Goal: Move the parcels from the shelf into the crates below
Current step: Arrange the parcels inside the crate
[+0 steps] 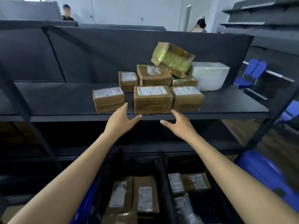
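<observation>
Our left hand [120, 121] and right hand [177, 125] are spread, holding nothing, at the front edge of the shelf [56, 118]. The middle parcel [152, 101] sits just beyond, between them, with an open gap past the left hand. The crates [161, 175] lie below.

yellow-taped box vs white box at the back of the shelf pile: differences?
Look: the yellow-taped box is brown cardboard under yellowish wrap; the white box is plain white all over. Pose: the yellow-taped box is tilted, propped on other parcels; the white box sits flat on the shelf. Shared: both stand at the back right of the pile, with no label showing.
</observation>
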Motion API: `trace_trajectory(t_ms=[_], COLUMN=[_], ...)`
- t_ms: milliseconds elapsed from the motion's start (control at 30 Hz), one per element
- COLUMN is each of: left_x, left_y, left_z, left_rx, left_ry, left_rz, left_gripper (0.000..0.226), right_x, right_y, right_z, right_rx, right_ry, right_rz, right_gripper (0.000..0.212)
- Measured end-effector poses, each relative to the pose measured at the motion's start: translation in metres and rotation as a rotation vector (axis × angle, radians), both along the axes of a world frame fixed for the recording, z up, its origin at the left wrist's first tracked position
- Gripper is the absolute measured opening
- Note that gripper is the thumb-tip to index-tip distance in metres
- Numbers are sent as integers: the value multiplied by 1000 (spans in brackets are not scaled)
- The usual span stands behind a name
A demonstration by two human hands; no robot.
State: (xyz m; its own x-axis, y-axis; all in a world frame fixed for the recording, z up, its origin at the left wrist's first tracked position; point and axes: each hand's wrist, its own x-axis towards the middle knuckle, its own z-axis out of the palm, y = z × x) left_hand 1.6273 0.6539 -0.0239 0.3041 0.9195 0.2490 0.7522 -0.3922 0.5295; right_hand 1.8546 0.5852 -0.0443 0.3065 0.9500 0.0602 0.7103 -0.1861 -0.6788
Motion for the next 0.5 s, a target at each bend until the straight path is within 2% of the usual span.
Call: trace_trajectory(t_ms=[167, 367, 500], left_x=[39, 63, 74], left_y=[36, 82, 100], left_z=[5, -1, -9], left_rx=[-72, -218, -315], left_ry=[-102, -163, -306], left_rz=[103, 189, 179], left_gripper=[94, 97, 77], right_x=[46, 62, 64], right_y=[38, 89, 108], right_z=[21, 29, 21], right_rx=[47, 105, 140], right_ry=[-68, -98, -163], right_rz=[35, 53, 44], right_gripper=[89, 85, 79])
